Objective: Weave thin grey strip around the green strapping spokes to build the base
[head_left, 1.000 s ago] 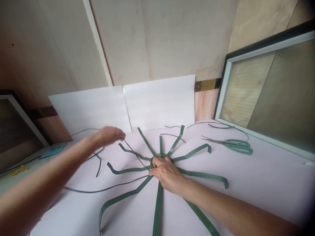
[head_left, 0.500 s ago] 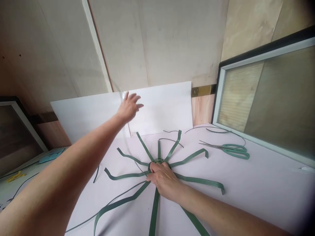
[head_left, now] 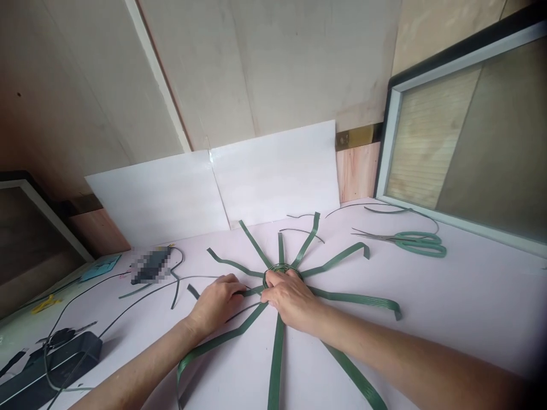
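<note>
Radial weaving on a bench (head_left: 470, 330), as viewed from beside the worker. Left: a thin green strand (head_left: 188, 277) crosses the black box (head_left: 70, 361) near a bunch of keys (head_left: 64, 336); a sharp pull could, in my judgement, snag it there. Centre-left: the left hand (head_left: 220, 302) is lowered over one of the flat green straps (head_left: 275, 364), its fingers curled nearly together; from here I cannot tell whether they grip strap, strand or both. Should they catch the strap along with the strand, that spoke might be dragged out of line. Centre: the small woven hub (head_left: 282, 266) lies at the meeting of the straps, beneath the right hand (head_left: 288, 296), whose fingers are closed on it. Were that grip to ease, the coils would probably loosen, the strand being springy. Right: the scissors (head_left: 421, 244) lie well apart.

Compared with half a second ago: the box and keys, then behind the left arm, now show; the left hand, then raised and spread before the white panels (head_left: 158, 199), has come down beside the hub; the right hand has kept its place.
</note>
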A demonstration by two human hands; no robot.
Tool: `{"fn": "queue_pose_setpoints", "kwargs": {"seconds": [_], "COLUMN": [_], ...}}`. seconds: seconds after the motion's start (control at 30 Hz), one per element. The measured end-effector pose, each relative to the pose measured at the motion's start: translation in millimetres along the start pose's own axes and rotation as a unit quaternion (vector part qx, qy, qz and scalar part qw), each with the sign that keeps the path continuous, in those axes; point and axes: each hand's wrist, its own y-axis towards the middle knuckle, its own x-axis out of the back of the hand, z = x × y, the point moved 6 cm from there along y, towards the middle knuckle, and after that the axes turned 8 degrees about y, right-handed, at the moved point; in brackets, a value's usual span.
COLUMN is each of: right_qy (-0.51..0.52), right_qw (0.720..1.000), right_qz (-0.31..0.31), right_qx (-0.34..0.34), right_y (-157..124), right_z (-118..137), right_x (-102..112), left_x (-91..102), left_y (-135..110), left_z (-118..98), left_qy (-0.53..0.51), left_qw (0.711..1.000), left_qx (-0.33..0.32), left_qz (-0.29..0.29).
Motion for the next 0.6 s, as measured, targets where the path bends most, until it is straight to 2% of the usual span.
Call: {"fn": "queue_pose_setpoints", "kwargs": {"seconds": [0.07,0.13,0.23,0.33,0.53,0.6], "right_qy": [-0.008,-0.015,-0.024,-0.038,-0.028,-0.037], "right_qw": [1.0,1.0,1.0,0.999,0.999,0.999], "right_qz": [0.005,0.007,0.003,0.006,0.006,0.007], "right_qx": [-0.004,-0.004,-0.009,-0.016,-0.016,-0.005], "right_y": [-0.1,-0.5,-1.8,-2.1,-1.8,-2.3], "right_z": [0.2,0.8,1.3,1.7,0.9,-1.4], "right_x": [0.1,0.1,0.2,-0.1,-0.3,-2.6], "left_x": [-5.4,-9.5,-14.0,-14.8,-7.8,-8.3], "left_y": [5.3,12.4,23.1,29.8,33.1,32.8], "left_z": [-9.8,-16.6,-17.6,-12.2,-6.7,-10.0], "left_qy": [-0.047,-0.089,-0.123,-0.114,-0.064,-0.037], "left_qw": [0.997,0.992,0.99,0.993,0.99,0.982], "left_qx": [-0.058,-0.083,-0.063,-0.023,0.029,0.02], "left_qz": [-0.016,-0.03,-0.035,-0.015,0.121,0.185]}}
